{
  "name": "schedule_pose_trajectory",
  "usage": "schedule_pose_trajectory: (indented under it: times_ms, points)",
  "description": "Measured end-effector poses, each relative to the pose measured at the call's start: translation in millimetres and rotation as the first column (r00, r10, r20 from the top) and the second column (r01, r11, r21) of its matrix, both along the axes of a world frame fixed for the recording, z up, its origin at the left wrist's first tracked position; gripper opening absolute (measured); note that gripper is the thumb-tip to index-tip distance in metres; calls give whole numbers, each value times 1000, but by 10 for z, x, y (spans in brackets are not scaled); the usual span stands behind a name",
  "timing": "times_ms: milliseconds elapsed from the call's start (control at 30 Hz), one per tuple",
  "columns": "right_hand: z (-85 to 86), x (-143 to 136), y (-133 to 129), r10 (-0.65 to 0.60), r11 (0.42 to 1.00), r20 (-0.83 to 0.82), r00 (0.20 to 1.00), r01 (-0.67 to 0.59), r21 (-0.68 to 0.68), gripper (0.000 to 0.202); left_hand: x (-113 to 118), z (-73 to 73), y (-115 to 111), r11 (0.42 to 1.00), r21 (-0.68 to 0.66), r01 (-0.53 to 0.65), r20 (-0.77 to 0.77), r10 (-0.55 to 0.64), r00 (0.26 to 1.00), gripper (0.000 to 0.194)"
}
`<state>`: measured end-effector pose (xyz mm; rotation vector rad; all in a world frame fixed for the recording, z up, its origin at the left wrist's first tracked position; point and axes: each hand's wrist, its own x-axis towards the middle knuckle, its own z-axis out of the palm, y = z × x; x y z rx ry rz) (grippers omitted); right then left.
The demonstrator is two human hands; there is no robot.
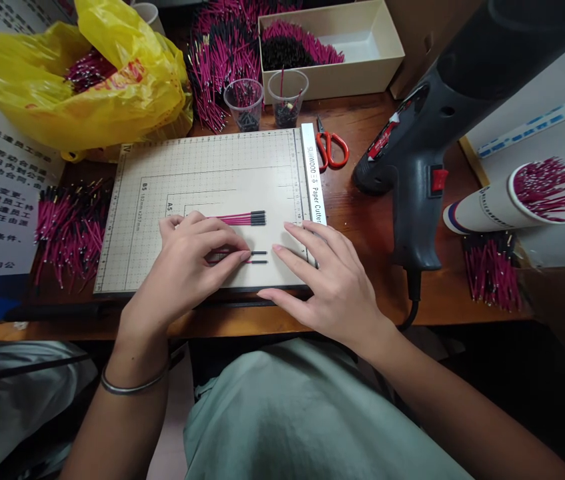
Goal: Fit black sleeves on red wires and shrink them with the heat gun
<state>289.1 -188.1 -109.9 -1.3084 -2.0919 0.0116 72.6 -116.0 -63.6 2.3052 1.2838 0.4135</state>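
My left hand [202,253] rests on the paper cutter board [257,187], its thumb and fingers closed over two thin magenta wires with black ends [259,262] that point right. Just above them lies a small row of magenta wires with black sleeves [257,218], side by side, their left ends hidden behind my left fingers. To the right, my right hand [327,273] lies with spread fingers over the board's right edge, holding nothing, its fingertips a short way from the black ends.
A black heat gun [417,167] stands at the right, near red-handled scissors [332,150]. Wires fill a paper cup [499,200], a yellow bag [127,100] and a cream box [332,80]. Two plastic cups [287,100] stand behind the board; a wire pile [72,233] lies left.
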Motion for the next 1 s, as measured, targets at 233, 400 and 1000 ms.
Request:
schedule_pose_trajectory:
  times_ms: [233, 400, 1000]
  points:
    - [216, 126, 130, 103, 987, 30, 994, -98, -129, 66, -20, 30, 4, 1000, -1, -23, -65, 22, 998, 29]
    - [446, 272, 574, 285, 958, 194, 939, -277, -68, 47, -9, 63, 25, 995, 59, -80, -64, 84, 994, 25]
    - [334, 251, 3, 110, 980, 231, 967, -68, -185, 62, -54, 19, -4, 999, -1, -41, -26, 41, 999, 26]
